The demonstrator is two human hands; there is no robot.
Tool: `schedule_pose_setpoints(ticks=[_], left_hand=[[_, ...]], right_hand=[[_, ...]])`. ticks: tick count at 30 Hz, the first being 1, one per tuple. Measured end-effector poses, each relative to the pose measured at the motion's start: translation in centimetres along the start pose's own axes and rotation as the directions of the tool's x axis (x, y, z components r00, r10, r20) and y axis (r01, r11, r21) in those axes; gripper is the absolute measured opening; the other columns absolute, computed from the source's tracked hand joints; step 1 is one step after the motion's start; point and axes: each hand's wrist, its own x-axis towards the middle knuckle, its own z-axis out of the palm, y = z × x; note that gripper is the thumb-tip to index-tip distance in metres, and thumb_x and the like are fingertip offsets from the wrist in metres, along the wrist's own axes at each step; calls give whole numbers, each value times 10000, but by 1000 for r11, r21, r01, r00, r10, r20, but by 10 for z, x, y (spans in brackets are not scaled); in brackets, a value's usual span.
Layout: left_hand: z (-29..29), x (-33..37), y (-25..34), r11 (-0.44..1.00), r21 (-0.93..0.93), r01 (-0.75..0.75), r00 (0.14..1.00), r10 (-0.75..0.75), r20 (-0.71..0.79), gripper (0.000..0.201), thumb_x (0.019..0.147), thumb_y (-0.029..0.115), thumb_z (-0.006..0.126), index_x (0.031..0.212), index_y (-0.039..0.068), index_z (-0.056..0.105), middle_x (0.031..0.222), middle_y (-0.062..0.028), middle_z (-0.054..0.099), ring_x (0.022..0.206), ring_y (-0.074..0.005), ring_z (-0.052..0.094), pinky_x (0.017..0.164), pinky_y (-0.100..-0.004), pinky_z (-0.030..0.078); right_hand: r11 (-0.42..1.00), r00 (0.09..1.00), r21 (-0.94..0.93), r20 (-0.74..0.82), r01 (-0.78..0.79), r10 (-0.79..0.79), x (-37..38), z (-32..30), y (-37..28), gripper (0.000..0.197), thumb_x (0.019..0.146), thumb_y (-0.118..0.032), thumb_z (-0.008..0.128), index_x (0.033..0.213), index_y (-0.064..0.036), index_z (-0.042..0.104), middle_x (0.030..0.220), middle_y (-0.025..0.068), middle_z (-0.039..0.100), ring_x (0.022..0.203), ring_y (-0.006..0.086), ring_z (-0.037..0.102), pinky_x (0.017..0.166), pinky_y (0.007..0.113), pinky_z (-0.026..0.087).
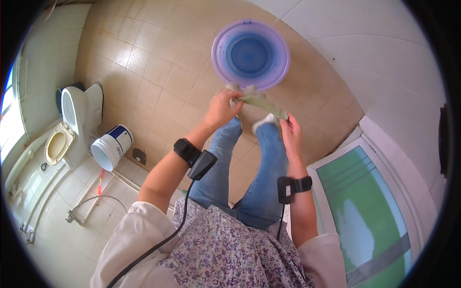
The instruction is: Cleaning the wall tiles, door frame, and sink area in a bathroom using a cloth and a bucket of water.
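A strip of pale green cloth point(261, 102) is stretched between my two hands, above the floor and my feet. My left hand point(222, 109) is closed on its left end, where greyish-white bunched bits stick out toward the basin; I cannot make out what they are. The other end is pinched in the fingers of my right hand point(291, 136), which sits lower and nearer to me. Just beyond the cloth stands a round light-purple basin point(284, 60), its inside blue toward the bottom. Whether it holds water is hard to tell.
A white toilet point(86, 108) with a raised lid stands at the left, and a white bucket point(106, 152) lies tilted near it. Close by is a floor drain point(139, 156). A door with a green panel point(360, 192) is at the right.
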Motion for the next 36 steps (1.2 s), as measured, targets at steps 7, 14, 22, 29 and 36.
schedule_pose_setpoints(ticks=[7,14,22,29,36], left_hand=[[9,72,-48,956,256,-141,990,139,26,319,716,167,596,1026,98,565,962,-128,584,905,-280,539,774,-354,441],[43,91,-64,986,45,161,918,-166,359,268,754,205,534,996,96,563,833,-117,615,770,-297,580,692,-379,450],[69,125,-95,967,-13,254,859,-219,463,234,786,133,524,1011,81,560,887,-110,616,764,-231,592,611,-298,446],[67,156,-151,976,20,218,860,-201,468,217,776,80,519,988,67,560,907,-116,605,788,-264,583,647,-316,449],[64,163,-172,994,105,6,867,-57,495,224,736,39,532,959,35,543,832,-124,579,781,-302,540,694,-371,428]], right_hand=[[666,846,-568,108,484,-523,99,38,8,321,744,-91,561,1054,-18,525,1057,163,519,915,291,527,777,324,427],[992,960,-91,256,-88,109,150,29,56,245,830,-106,499,1056,-18,533,980,101,588,933,169,556,794,272,426],[977,961,57,202,-206,191,233,74,91,188,861,-107,472,1006,-17,551,943,72,595,911,129,553,787,234,421],[953,945,21,-128,-301,301,331,141,191,326,785,-235,562,1068,-74,539,987,67,593,930,197,557,804,288,416],[661,964,-744,-232,-92,-127,379,183,244,611,698,-335,631,1212,-122,380,1241,119,350,1126,362,347,828,506,366]])
